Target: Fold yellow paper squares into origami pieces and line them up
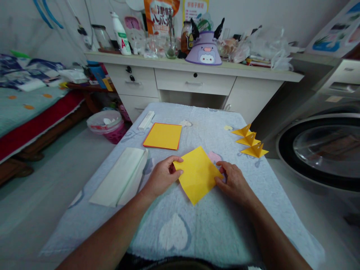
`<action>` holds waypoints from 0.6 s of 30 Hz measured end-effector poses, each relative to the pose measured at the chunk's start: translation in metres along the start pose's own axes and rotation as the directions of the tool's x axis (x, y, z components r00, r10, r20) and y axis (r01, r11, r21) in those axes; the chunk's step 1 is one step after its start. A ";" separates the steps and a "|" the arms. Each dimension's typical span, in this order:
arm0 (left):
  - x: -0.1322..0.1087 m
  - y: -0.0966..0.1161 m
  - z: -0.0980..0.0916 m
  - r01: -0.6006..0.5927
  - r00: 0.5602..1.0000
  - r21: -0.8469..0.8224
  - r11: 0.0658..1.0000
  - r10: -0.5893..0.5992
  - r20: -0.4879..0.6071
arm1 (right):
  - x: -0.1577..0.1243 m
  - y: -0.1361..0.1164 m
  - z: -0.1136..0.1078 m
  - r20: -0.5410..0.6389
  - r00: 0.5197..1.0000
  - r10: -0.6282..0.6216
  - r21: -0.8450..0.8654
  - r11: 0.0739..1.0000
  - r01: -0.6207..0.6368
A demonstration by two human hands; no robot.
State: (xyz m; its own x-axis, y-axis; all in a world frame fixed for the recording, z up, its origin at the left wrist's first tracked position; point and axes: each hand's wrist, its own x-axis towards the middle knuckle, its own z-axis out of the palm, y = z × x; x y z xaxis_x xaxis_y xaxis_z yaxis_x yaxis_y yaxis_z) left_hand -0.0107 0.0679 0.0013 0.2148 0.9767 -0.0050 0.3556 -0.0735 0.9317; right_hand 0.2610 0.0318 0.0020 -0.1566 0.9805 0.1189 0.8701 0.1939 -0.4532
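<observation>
A yellow square of paper [197,174] lies turned like a diamond on the pale blue cloth [180,225] that covers the table. My left hand [161,177] pinches its left corner between thumb and fingers. My right hand [233,182] holds its right corner, fingers curled on the edge. A stack of yellow paper sheets [163,135] rests further back, left of centre. Three folded yellow paper shapes [250,140] sit in a row at the table's right edge.
A folded white cloth [120,180] lies at the left of the table, a small white box [146,120] behind it. Beyond stand a cluttered white desk [194,80], a pink bin [108,125], a bed [25,108] at left and a washing machine [323,148] at right.
</observation>
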 end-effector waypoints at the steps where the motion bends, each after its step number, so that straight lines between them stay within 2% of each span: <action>1: 0.000 0.001 0.000 -0.002 1.000 0.006 1.000 0.002 -0.002 | 0.000 -0.001 0.000 0.010 1.000 0.003 0.021 1.000 -0.004; 8: -0.003 0.006 0.000 -0.032 0.999 0.030 0.999 0.032 0.001 | 0.000 -0.002 -0.004 0.032 0.999 0.039 0.192 0.980 -0.045; 13: -0.004 0.005 0.001 -0.073 0.997 0.050 0.996 0.073 -0.007 | -0.002 -0.006 -0.004 -0.040 0.999 0.007 0.344 0.939 0.007; 18: -0.005 0.004 0.002 -0.124 0.992 0.096 0.988 0.125 -0.003 | -0.002 -0.009 0.000 -0.072 0.997 -0.030 0.401 0.914 0.056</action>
State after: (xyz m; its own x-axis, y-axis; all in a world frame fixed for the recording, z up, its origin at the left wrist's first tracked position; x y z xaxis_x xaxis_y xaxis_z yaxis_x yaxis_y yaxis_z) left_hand -0.0085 0.0623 0.0043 0.2549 0.9604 0.1128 0.4115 -0.2133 0.8861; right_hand 0.2530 0.0280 0.0058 -0.1483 0.9694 0.1957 0.5989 0.2455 -0.7622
